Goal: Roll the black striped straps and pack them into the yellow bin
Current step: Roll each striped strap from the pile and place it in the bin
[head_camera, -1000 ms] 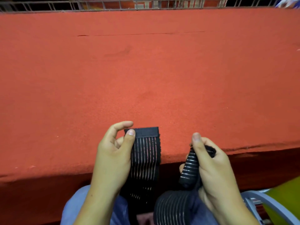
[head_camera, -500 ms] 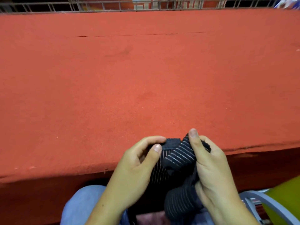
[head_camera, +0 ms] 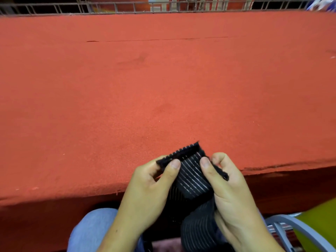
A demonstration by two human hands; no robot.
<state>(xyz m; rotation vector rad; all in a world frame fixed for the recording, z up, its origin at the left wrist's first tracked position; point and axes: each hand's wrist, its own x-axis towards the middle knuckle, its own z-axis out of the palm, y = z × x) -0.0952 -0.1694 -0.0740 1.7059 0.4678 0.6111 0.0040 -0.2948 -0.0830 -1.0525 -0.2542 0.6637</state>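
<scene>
A black striped strap (head_camera: 190, 177) is held at the near edge of the red felt table (head_camera: 163, 88), its free end tilted up and to the right. My left hand (head_camera: 145, 193) pinches the strap's left corner with thumb on top. My right hand (head_camera: 234, 193) pinches its right edge, thumb on the stripes. The rest of the strap hangs down between my hands toward my lap, partly hidden. A sliver of the yellow bin (head_camera: 320, 226) shows at the lower right corner.
A grey chair arm (head_camera: 298, 228) curves in front of the yellow bin at the lower right. A metal wire rack (head_camera: 163, 6) runs along the far edge of the table. My blue-jeaned leg (head_camera: 91, 230) is below the table edge.
My hands came together from apart, then brought the strap's end up flat between both thumbs. The bunched strap now shows its striped face and tilts to the right.
</scene>
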